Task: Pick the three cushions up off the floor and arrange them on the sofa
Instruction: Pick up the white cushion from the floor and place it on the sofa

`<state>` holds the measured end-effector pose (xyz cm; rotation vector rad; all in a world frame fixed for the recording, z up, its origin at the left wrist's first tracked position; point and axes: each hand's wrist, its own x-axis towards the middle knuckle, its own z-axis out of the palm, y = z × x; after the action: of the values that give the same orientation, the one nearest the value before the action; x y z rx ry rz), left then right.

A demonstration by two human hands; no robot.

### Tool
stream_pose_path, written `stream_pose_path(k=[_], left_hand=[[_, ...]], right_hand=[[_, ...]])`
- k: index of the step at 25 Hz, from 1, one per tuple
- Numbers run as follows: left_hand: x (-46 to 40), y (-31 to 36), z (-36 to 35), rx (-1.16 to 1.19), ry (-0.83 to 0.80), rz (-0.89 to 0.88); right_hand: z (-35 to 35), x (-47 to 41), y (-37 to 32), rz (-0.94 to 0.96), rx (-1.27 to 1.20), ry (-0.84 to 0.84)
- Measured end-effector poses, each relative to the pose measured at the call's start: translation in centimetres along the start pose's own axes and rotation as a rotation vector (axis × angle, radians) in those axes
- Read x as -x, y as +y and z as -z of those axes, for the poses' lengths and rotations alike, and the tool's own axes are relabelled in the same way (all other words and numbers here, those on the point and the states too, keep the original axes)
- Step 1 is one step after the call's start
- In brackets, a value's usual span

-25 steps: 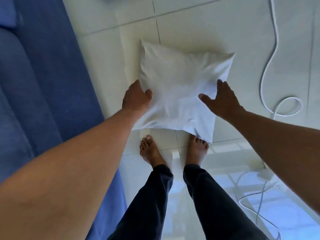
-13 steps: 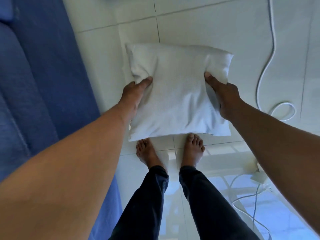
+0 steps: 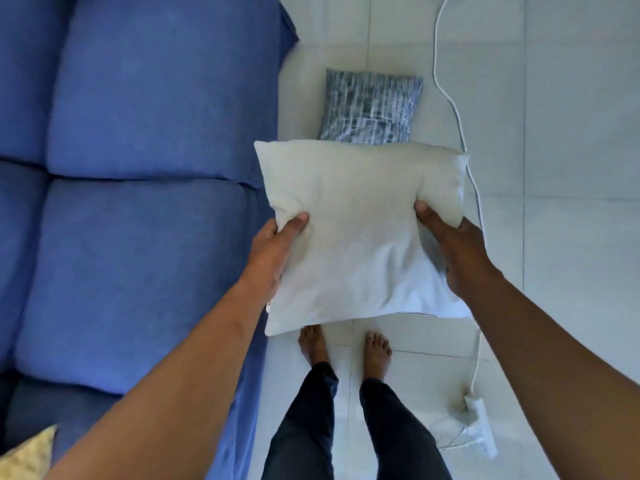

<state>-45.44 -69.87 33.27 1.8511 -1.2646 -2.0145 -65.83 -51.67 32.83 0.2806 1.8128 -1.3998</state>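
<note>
I hold a plain white cushion (image 3: pixel 360 233) up in the air in front of me, above my feet. My left hand (image 3: pixel 273 251) grips its left edge and my right hand (image 3: pixel 453 251) grips its right edge, thumbs on top. Beyond it a blue-and-white patterned cushion (image 3: pixel 370 105) lies flat on the floor, its near edge hidden by the white one. The blue sofa (image 3: pixel 138 168) fills the left side. A yellowish patterned cushion corner (image 3: pixel 29 455) shows at the bottom left, on the sofa.
White tiled floor (image 3: pixel 571 202) stretches to the right. A white cable (image 3: pixel 457 126) runs down it to a power strip (image 3: pixel 479 427) near my right foot. My bare feet (image 3: pixel 346 351) stand close beside the sofa's front.
Both hands closed on the white cushion and lifted it off the floor. The view has risen and swung left, bringing the sofa seats and the patterned cushion into sight.
</note>
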Motion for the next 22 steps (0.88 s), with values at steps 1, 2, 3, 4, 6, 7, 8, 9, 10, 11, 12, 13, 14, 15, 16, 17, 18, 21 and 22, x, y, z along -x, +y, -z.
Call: stream_pose_path(k=[1,2,3,4,6,7,8,9,10,11,12,13,14,15,16,17,18,21,22], left_hand=[[1.7,1.2,0.7,0.02,0.003,-0.023],[3.6,2.3,1.5,0.044,0.011,-0.05],[5.8,3.3,2.5,0.069,0.027,-0.072],[7.7,3.9,3.4,0.088,0.04,-0.087],[11.3,4.5,5.5,0.136,0.077,-0.114],[12.8,4.4,6.7,0.159,0.101,-0.123],[14.0,4.1,7.9,0.187,0.122,-0.128],[15.2,3.7,9.3,0.224,0.14,-0.13],[15.9,3.2,10.5,0.256,0.144,-0.134],[16.8,2.7,11.9,0.296,0.151,-0.134],[17.4,2.1,13.6,0.338,0.167,-0.131],[17.9,1.7,15.3,0.381,0.192,-0.13],[18.2,1.3,17.1,0.42,0.219,-0.13],[18.4,1.0,18.7,0.46,0.248,-0.129],[18.5,0.7,20.5,0.505,0.28,-0.13],[18.5,0.5,22.4,0.549,0.311,-0.132],[18.5,0.4,24.1,0.581,0.341,-0.133],[18.0,0.6,30.4,0.659,0.442,-0.131],[17.8,0.4,32.5,0.665,0.472,-0.121]], right_hand=[[-0.3,1.5,-1.5,0.028,-0.005,-0.02],[-0.8,3.0,-2.8,0.058,-0.007,-0.045],[-1.2,4.8,-4.1,0.089,-0.001,-0.081],[-1.6,6.4,-5.1,0.115,0.006,-0.106],[-2.5,9.6,-6.9,0.12,0.016,-0.154],[-3.0,10.9,-7.3,0.111,0.029,-0.175],[-3.7,12.0,-7.6,0.112,0.061,-0.197],[-4.5,13.2,-8.0,0.113,0.095,-0.226],[-5.3,13.9,-8.2,0.108,0.114,-0.253],[-6.4,14.8,-8.4,0.106,0.13,-0.296],[-7.8,15.5,-8.5,0.105,0.156,-0.336],[-9.6,16.3,-8.8,0.103,0.179,-0.377],[-11.5,16.9,-9.1,0.105,0.196,-0.416],[-13.5,17.4,-9.5,0.103,0.214,-0.458],[-15.9,17.9,-9.6,0.103,0.251,-0.498],[-18.5,18.5,-10.0,0.104,0.297,-0.54],[-20.6,19.0,-10.2,0.11,0.349,-0.578],[-28.3,20.0,-10.3,0.145,0.511,-0.674],[-31.1,20.4,-10.3,0.16,0.546,-0.725]])
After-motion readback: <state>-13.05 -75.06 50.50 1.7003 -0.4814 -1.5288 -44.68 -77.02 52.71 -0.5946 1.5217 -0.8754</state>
